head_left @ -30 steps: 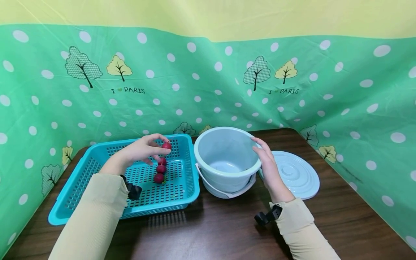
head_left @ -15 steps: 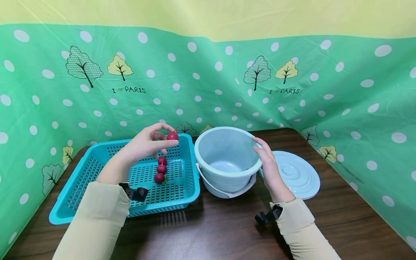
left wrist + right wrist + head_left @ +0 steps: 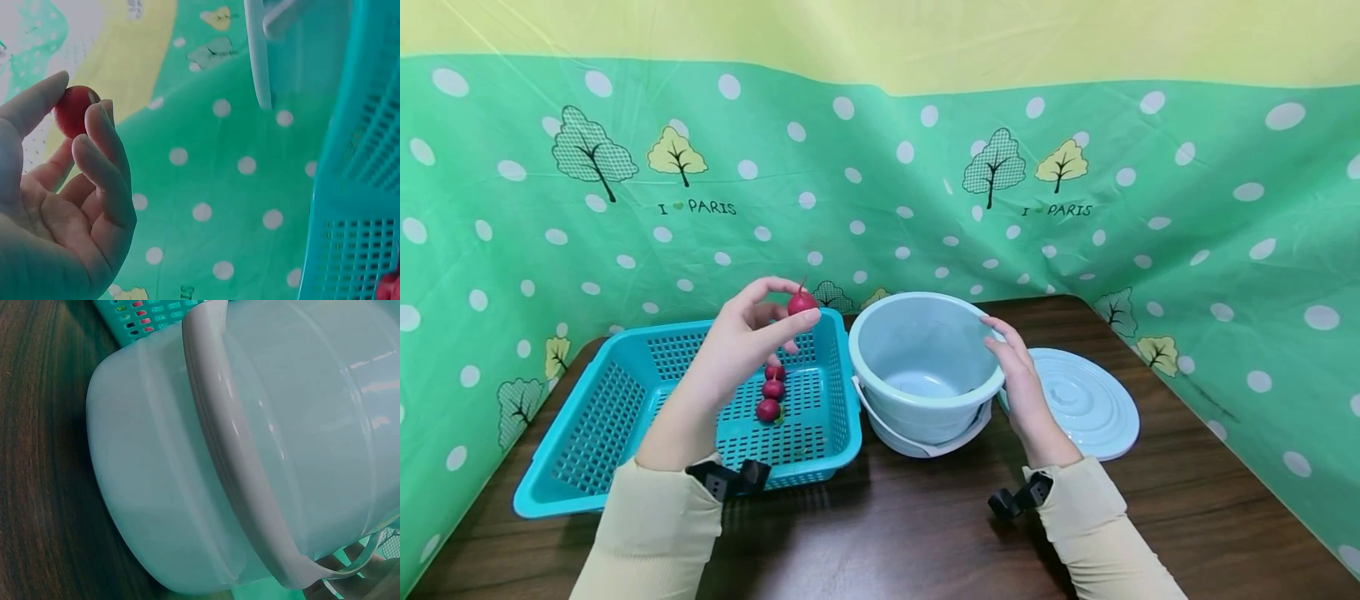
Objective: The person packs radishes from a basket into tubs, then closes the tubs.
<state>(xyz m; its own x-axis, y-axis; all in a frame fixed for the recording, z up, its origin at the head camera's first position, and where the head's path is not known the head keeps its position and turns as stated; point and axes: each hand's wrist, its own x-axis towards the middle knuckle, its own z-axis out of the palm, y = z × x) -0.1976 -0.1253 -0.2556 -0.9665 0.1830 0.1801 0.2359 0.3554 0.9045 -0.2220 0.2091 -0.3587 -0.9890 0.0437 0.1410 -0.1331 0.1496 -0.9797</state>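
My left hand [image 3: 737, 346] pinches a red radish [image 3: 802, 302] between thumb and fingertips, over the far right side of the turquoise basket [image 3: 850, 437]. The thin root of that radish points up in the head view. In the left wrist view the pinched radish [image 3: 70, 115] shows close up. Below, several other radishes [image 3: 768, 410] lie in a row on the basket floor. With its fingers over the rim, my right hand [image 3: 1024, 387] grips the right side of a pale blue bucket [image 3: 917, 421], which stands upright. The bucket's handle [image 3: 228, 444] hangs down along its wall.
A round pale blue lid [image 3: 1086, 404] lies flat on the dark wooden table [image 3: 895, 533], right of the bucket. Basket and bucket stand close side by side. A green and yellow dotted cloth [image 3: 865, 192] hangs behind the table.
My left hand has lifted the radish up from within the basket and moved it slightly right, to about the height of the far rim in view. The right hand and bucket stay put.
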